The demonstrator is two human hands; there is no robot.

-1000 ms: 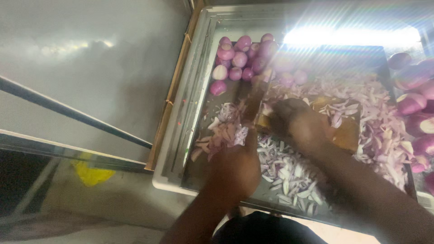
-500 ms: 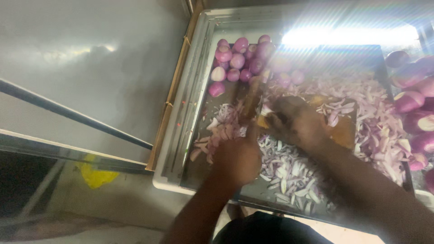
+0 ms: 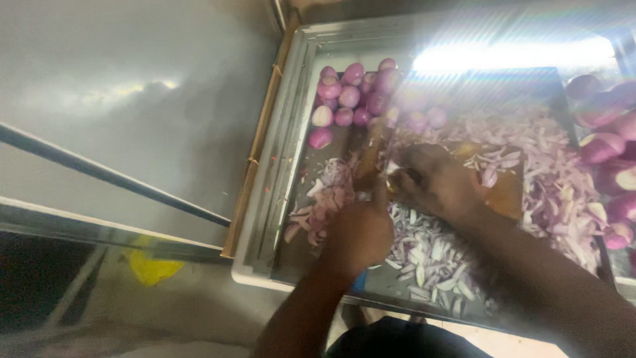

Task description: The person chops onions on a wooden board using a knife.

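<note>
While our left hand point(image 3: 360, 229) grips a blurred knife handle point(image 3: 368, 161), our right hand point(image 3: 437, 182) presses curled fingers onto something hidden beneath it (we cannot tell what). Pale purple sliced onion pieces point(image 3: 424, 248) surround both hands on the steel tray point(image 3: 278, 166); whole peeled purple onions point(image 3: 351, 96) lie beyond.

Two hands work over one steel tray point(image 3: 278, 172): the left hand point(image 3: 358, 229) and the right hand point(image 3: 437, 182). One knife point(image 3: 368, 159) lies between them. About a dozen whole peeled onions point(image 3: 350, 96) cluster at eleven o'clock; some six more onions point(image 3: 606, 142), partly cut off by the frame, sit at three o'clock. The sliced onion pieces point(image 3: 424, 248) are too many to count. One yellow scrap point(image 3: 151, 267) lies at eight o'clock.
</note>
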